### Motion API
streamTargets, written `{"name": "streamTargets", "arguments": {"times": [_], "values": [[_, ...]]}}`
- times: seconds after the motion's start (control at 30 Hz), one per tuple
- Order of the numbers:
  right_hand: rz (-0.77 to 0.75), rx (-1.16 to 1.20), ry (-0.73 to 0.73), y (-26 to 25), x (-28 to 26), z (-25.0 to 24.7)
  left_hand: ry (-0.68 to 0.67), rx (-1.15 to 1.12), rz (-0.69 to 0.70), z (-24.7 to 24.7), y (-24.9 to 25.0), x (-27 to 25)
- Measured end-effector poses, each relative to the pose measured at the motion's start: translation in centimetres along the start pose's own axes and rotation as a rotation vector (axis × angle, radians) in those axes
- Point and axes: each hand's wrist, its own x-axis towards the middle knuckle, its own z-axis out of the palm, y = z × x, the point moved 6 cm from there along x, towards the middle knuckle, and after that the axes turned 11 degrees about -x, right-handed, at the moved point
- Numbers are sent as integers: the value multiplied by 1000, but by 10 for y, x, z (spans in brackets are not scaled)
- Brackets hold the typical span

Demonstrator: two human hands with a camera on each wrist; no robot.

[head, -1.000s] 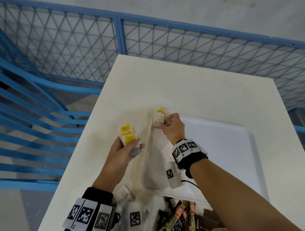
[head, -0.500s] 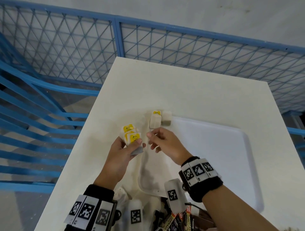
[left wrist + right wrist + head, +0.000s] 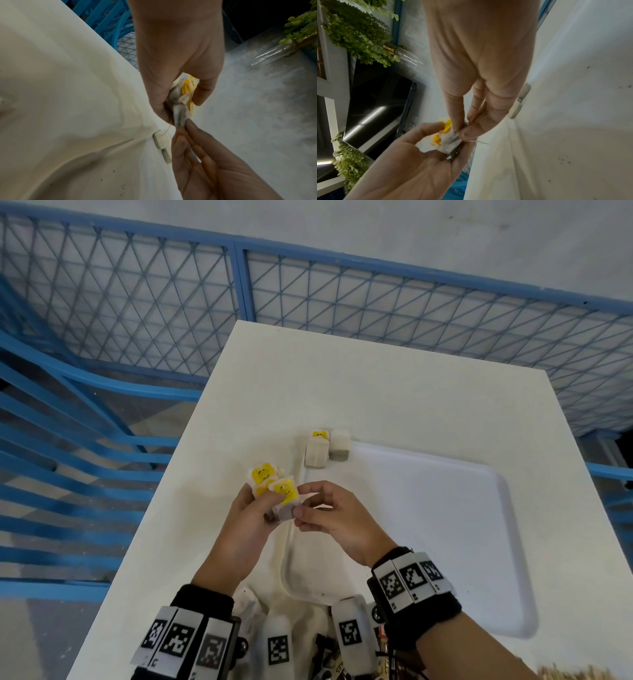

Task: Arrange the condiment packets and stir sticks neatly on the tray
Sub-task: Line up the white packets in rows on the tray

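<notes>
Left hand: my left hand (image 3: 245,520) is curled round a small bunch of white paper packets with yellow labels (image 3: 270,486), thumb on one side and fingers on the other, so this grip is closed on the bunch. In the left wrist view the same hand (image 3: 178,56) has the packets (image 3: 184,94) squeezed between thumb and fingers.

Right hand: my right hand (image 3: 334,517) meets the bunch from the right. Thumb and forefinger pinch the lower edge of one greyish-white packet (image 3: 452,139) out of the bunch; the other fingers are loosely bent. In the right wrist view the pinching fingertips (image 3: 467,133) sit right on that packet's edge, and a thin thread trails from it.

Where the bunch is: held in the air above the left rim of the white plastic tray (image 3: 445,542), touching neither tray nor desk.

Packets already set down: two small white packets (image 3: 327,451) stand side by side at the tray's far left corner, touching each other; the left one shows a yellow label at its top.

Tray: it lies on the white desk (image 3: 376,392), towards my right, with small dark specks on its floor near the close left corner.

Near edge: dark and red printed stick packets (image 3: 325,659) lie by my wrists at the bottom of the head view, mostly hidden by the wrist bands.

Beyond the desk: blue metal mesh fencing (image 3: 137,302) against a pale wall.
</notes>
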Motion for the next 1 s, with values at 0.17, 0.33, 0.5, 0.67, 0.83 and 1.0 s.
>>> {"name": "streamTargets", "arguments": {"times": [0.17, 0.33, 0.5, 0.67, 0.83, 1.0], "values": [[-14, -18, 12, 3, 0, -7, -9, 4, 6, -1, -2, -3], [-8, -13, 20, 5, 2, -12, 13, 51, 23, 1, -3, -4], [1, 20, 148, 6, 10, -36, 108, 92, 30, -9, 0, -4], [29, 70, 436, 14, 26, -76, 138, 67, 31, -14, 1, -5], [65, -105, 586, 20, 43, -94, 100, 13, -3, -13, -2, -5], [72, -368, 663, 18, 54, -98, 46, -35, -19, -7, -3, -7]]}}
